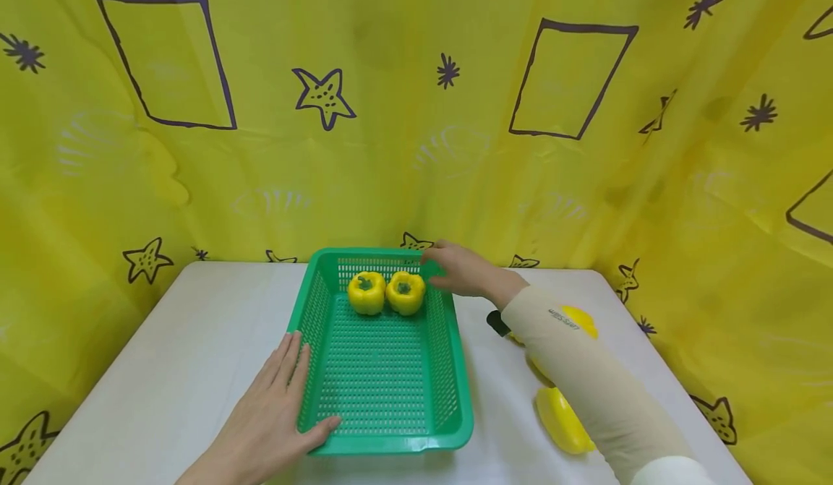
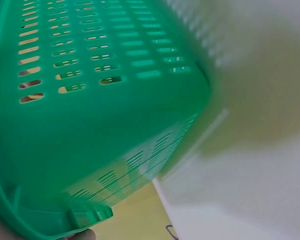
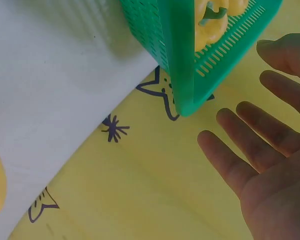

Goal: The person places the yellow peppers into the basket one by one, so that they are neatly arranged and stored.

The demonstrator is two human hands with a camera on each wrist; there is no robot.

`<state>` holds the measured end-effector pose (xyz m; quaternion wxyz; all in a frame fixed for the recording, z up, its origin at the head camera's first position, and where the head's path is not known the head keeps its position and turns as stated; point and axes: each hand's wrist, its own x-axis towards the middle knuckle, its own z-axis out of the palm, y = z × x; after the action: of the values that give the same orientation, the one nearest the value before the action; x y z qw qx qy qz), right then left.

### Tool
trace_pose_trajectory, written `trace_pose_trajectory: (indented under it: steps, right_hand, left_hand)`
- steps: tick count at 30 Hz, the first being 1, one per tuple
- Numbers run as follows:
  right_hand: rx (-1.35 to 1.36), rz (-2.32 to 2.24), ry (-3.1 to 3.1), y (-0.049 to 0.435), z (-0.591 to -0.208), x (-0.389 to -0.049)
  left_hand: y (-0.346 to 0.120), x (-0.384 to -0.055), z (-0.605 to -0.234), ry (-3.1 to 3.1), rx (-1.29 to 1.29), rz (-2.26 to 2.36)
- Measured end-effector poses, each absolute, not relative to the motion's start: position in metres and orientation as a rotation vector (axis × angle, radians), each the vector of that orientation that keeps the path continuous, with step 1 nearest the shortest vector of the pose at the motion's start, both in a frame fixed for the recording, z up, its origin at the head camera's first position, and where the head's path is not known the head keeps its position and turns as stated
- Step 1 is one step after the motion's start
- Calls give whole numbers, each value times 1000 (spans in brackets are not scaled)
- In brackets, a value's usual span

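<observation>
A green plastic basket (image 1: 465, 405) with slotted walls stands on the white table. Two yellow bell peppers (image 1: 366, 298) with green stems sit side by side at its far end. My left hand (image 1: 267, 409) rests on the basket's near left corner, fingers straight along the left rim and thumb over the near rim. Over the far right corner is my right hand (image 1: 460, 269), holding nothing. In the right wrist view its fingers (image 3: 227, 157) are spread and apart from the basket.
Right of the basket lie several yellow pieces, partly hidden under my right forearm: a long one (image 1: 562, 421) in front, another (image 1: 581, 319) farther back, and a dark stem end (image 1: 498, 324). A yellow patterned curtain (image 1: 390, 174) hangs behind the white table (image 1: 215, 326).
</observation>
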<state>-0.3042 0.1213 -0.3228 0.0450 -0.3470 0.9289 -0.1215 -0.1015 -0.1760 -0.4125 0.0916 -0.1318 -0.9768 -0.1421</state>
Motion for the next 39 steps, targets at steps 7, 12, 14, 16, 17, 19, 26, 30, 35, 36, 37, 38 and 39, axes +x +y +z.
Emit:
trace_pose_trajectory:
  steps: [7, 12, 14, 16, 17, 19, 26, 30, 35, 36, 37, 38, 39]
  right_hand:
    - [-1102, -416, 2873, 137, -317, -295]
    - [-1110, -411, 2904, 150, -314, -291]
    - [-1114, -406, 2915, 155, -314, -289]
    - [-1113, -409, 2920, 160, -313, -287]
    - [-1115, -407, 2925, 163, -313, -286]
    - [-1123, -404, 2933, 168, -313, -284]
    - [-1071, -413, 2940, 190, -315, -276]
    - [-1026, -399, 2948, 202, -319, -272]
    - [-936, -394, 2960, 217, -326, -269]
    - [-924, -389, 2964, 219, -327, -269]
    - [-908, -382, 2969, 222, -329, -268]
    - [-894, -368, 2976, 225, -331, -268]
    - [-892, -353, 2980, 228, -332, -268]
  left_hand:
    - [-184, -99, -408, -2906, -391, -431]
    - [-188, -94, -407, -2896, -388, -405]
    - [-188, -93, -408, -2910, -380, -412]
    - [-189, -93, -409, -2894, -389, -401]
    - [-189, -93, -410, -2886, -394, -394]
    - [-189, -92, -412, -2870, -402, -377]
    - [-187, -93, -418, -2834, -424, -326]
    - [-185, -95, -418, -2845, -420, -332]
    - [-183, -95, -420, -2837, -418, -325]
    - [-183, -95, -421, -2834, -419, -320]
    - [-183, -95, -421, -2830, -419, -320]
    - [-182, -95, -421, -2827, -418, -322]
    - [-182, -96, -421, -2822, -418, -322]
